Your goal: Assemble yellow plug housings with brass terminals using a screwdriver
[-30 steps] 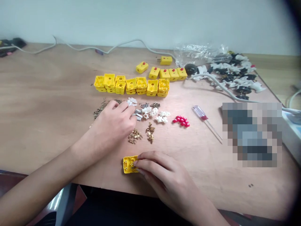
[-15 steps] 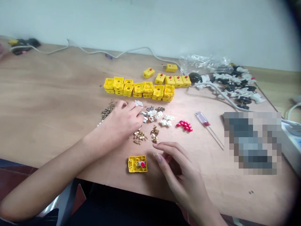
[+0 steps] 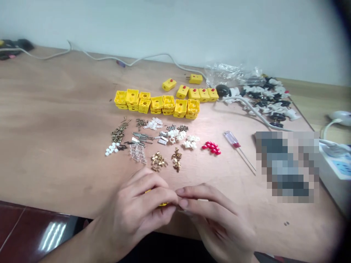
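Between both hands [image 3: 137,210] — yellow housing [image 3: 162,204]

Here's the wooden desk [image 3: 55,117], lined with rows of yellow plastic housings [image 3: 156,106]! Brass clips [image 3: 158,161], red caps [image 3: 211,147] and a screwdriver [image 3: 233,139] are spread out just below them.

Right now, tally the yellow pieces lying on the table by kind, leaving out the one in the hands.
Yellow covers with red dots: 6
Stacks of open yellow boxes: 7
Total: 13
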Demonstrator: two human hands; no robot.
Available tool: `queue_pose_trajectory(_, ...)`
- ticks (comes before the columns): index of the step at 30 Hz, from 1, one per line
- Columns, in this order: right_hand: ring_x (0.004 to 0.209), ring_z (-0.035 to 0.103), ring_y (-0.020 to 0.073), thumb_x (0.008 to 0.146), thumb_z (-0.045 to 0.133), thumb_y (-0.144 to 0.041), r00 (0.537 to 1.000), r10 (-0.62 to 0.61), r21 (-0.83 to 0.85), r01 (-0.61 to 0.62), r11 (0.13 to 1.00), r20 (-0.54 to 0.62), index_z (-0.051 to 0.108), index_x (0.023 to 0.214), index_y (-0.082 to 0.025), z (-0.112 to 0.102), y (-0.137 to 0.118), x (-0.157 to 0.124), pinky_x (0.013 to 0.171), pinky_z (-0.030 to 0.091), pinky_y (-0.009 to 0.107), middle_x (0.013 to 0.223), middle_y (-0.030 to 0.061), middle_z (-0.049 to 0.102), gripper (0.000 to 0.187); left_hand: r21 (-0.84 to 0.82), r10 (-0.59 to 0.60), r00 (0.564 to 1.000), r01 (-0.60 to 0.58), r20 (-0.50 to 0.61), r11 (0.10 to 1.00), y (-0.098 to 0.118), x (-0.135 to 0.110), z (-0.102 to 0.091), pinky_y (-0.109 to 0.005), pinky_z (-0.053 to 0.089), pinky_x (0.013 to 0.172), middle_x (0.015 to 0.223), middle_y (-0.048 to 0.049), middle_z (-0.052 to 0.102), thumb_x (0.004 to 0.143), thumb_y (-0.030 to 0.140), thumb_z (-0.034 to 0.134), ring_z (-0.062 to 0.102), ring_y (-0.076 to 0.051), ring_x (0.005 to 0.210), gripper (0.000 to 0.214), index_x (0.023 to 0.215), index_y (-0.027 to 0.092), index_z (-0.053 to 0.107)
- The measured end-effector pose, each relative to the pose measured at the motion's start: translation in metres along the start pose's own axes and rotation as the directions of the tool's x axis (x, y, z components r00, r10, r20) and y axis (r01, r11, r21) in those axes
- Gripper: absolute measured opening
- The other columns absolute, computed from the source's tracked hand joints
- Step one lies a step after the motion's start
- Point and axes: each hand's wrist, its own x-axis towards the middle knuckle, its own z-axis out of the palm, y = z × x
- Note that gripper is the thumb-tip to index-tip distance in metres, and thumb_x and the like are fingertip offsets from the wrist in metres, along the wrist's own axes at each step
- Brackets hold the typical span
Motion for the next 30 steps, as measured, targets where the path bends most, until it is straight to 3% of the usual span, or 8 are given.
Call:
queue_pose_trajectory(4, 0.096, 0.072, 0.0144, 0.092, 0.053, 0.004, 0.999, 0.044, 0.015, -0.044, 0.999, 0.0, 0.064, 0.117, -0.021, 0.001, 0.003, -0.003, 0.081, 0.063, 0.027, 0.106, 0.0048, 0.074, 0.037, 0.094, 0.001, 0.997, 0.006, -0.071, 0.996, -0.006, -0.011, 0.003, -0.028, 0.05, 0.086, 0.1, -0.0032, 0.065, 0.098, 0.016, 0.067, 0.058, -0.016, 0.095, 0.01, 0.107, 0.017, 0.064)
queue_pose_trajectory(8, 0.089, 0.073, 0.0134, 0.1, 0.049, -0.005, 0.985, 0.124, -0.169, -0.102, 0.98, 0.12, 0.066, 0.117, -0.022, -0.002, 0.008, -0.003, 0.077, 0.062, 0.024, 0.1, 0.0045, 0.074, 0.029, 0.135, -0.02, 1.0, 0.023, -0.018, 0.991, -0.011, -0.029, 0.003, -0.03, 0.052, 0.089, 0.11, -0.0065, 0.066, 0.098, 0.02, 0.068, 0.06, -0.019, 0.102, 0.022, 0.119, 0.017, 0.063)
queue_pose_trajectory(11, 0.078, 0.073, 0.0129, 0.103, 0.053, -0.014, 0.971, 0.158, -0.212, -0.119, 0.97, 0.179, 0.068, 0.108, -0.022, -0.003, 0.011, -0.002, 0.07, 0.061, 0.024, 0.09, 0.0022, 0.075, 0.018, 0.163, -0.019, 1.0, 0.02, -0.012, 0.986, -0.015, -0.037, 0.005, -0.031, 0.054, 0.088, 0.111, -0.0077, 0.065, 0.099, 0.016, 0.065, 0.06, -0.02, 0.103, 0.023, 0.122, 0.017, 0.064)
queue_pose_trajectory(15, 0.079, 0.073, 0.0119, 0.103, 0.053, -0.014, 0.968, 0.105, -0.166, -0.067, 0.984, 0.23, 0.071, 0.106, -0.022, -0.003, 0.011, -0.002, 0.071, 0.062, 0.022, 0.091, 0.0028, 0.075, 0.02, 0.162, -0.004, 1.0, 0.005, -0.008, 0.987, -0.017, -0.038, 0.008, -0.032, 0.056, 0.088, 0.111, -0.0086, 0.066, 0.1, 0.012, 0.062, 0.06, -0.02, 0.102, 0.023, 0.122, 0.015, 0.064)
queue_pose_trajectory(24, 0.093, 0.073, 0.0174, 0.103, 0.05, -0.012, 0.947, 0.049, -0.273, 0.041, 0.961, 0.317, 0.069, 0.122, -0.019, -0.014, 0.01, -0.001, 0.079, 0.065, 0.03, 0.104, 0.0087, 0.075, 0.027, 0.143, -0.035, 0.999, 0.036, -0.009, 0.989, -0.019, -0.037, 0.008, -0.033, 0.057, 0.089, 0.112, -0.008, 0.067, 0.098, 0.014, 0.066, 0.062, -0.021, 0.103, 0.026, 0.123, 0.019, 0.066)
queue_pose_trajectory(30, 0.091, 0.073, 0.018, 0.1, 0.054, -0.007, 0.949, 0.039, -0.255, 0.044, 0.966, 0.314, 0.068, 0.123, -0.02, -0.014, 0.013, -0.005, 0.076, 0.064, 0.03, 0.101, 0.0071, 0.076, 0.03, 0.146, -0.036, 0.999, 0.036, -0.004, 0.989, -0.019, -0.037, 0.008, -0.033, 0.057, 0.087, 0.11, -0.0079, 0.067, 0.1, 0.016, 0.064, 0.062, -0.02, 0.102, 0.022, 0.122, 0.019, 0.066)
